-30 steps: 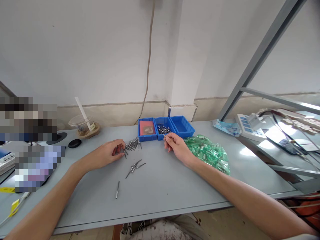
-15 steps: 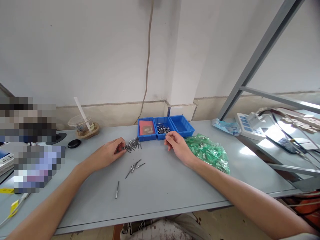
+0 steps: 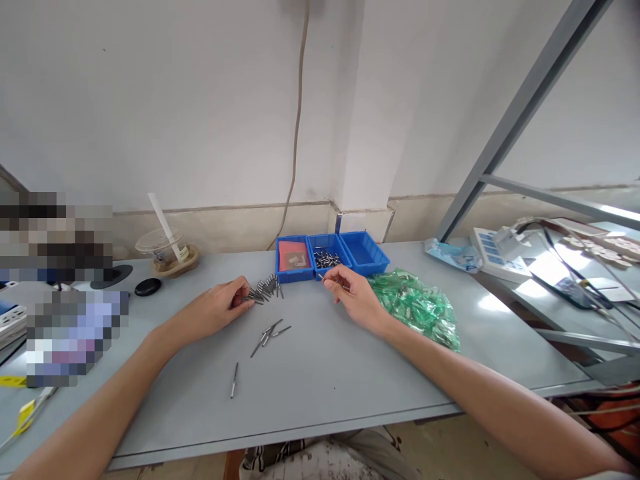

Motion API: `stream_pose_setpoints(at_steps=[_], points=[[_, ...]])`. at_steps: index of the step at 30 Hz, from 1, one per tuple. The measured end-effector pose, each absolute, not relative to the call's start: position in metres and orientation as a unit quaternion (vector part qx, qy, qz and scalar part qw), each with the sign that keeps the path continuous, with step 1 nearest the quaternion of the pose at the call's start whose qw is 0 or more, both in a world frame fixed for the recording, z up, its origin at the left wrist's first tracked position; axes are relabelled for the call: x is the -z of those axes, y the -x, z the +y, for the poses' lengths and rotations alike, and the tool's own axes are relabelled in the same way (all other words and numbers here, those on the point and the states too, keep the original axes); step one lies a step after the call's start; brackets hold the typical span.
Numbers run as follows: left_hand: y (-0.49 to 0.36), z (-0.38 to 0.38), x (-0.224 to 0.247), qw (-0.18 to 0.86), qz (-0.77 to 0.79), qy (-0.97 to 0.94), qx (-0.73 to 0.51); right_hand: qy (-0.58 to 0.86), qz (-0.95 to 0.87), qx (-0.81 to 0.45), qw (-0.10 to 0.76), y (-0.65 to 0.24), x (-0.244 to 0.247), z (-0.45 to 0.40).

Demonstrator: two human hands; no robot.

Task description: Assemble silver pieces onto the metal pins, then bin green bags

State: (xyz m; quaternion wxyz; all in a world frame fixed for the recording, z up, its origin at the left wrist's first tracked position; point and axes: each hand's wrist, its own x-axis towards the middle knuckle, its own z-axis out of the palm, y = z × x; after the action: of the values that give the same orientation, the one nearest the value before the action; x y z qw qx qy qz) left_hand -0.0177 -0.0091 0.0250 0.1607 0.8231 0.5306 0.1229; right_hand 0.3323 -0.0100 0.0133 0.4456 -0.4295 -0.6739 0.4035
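My left hand (image 3: 225, 303) rests on the table with curled fingers, its thumb and fingertips closed about the near end of a fanned row of thin metal pins (image 3: 267, 288). My right hand (image 3: 353, 297) pinches a single metal pin (image 3: 322, 277) just in front of the middle blue bin (image 3: 320, 243); only the tip of this pin shows. Inside that bin lies a heap of similar short metal pieces (image 3: 327, 259). Several loose pins (image 3: 269, 333) lie in a small group between my hands, and one lone pin (image 3: 234, 381) is closer to the table's front edge.
Left of the middle bin, a blue bin (image 3: 279, 257) holds a red sheet and a small bag; another blue bin (image 3: 367, 252) stands right. Green plastic bags (image 3: 417, 303) lie beside my right forearm. A lidded cup (image 3: 163, 245) and black disc (image 3: 148, 287) sit at left.
My right hand has moved slightly left and toward me, away from the middle bin, and a pin tip now shows at its fingers. My left hand has barely moved.
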Motion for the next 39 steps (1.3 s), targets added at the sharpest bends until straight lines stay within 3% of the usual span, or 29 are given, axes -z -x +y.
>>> stream_pose_setpoints(at_steps=[7, 14, 26, 39], points=[[0.011, -0.013, -0.029, 0.155, 0.517, -0.831, -0.133, 0.436, -0.621, -0.465, 0.457, -0.331, -0.017, -0.009], [-0.015, -0.037, -0.042, 0.215, 0.462, -0.854, -0.11, 0.44, -0.61, -0.456, 0.475, -0.332, -0.013, -0.006], [-0.027, -0.043, -0.034, 0.156, 0.418, -0.889, -0.1, 0.447, -0.616, -0.452, 0.466, -0.332, -0.006, 0.0], [-0.009, -0.042, -0.043, 0.174, 0.399, -0.897, -0.082, 0.456, -0.62, -0.449, 0.455, -0.332, -0.009, -0.002]])
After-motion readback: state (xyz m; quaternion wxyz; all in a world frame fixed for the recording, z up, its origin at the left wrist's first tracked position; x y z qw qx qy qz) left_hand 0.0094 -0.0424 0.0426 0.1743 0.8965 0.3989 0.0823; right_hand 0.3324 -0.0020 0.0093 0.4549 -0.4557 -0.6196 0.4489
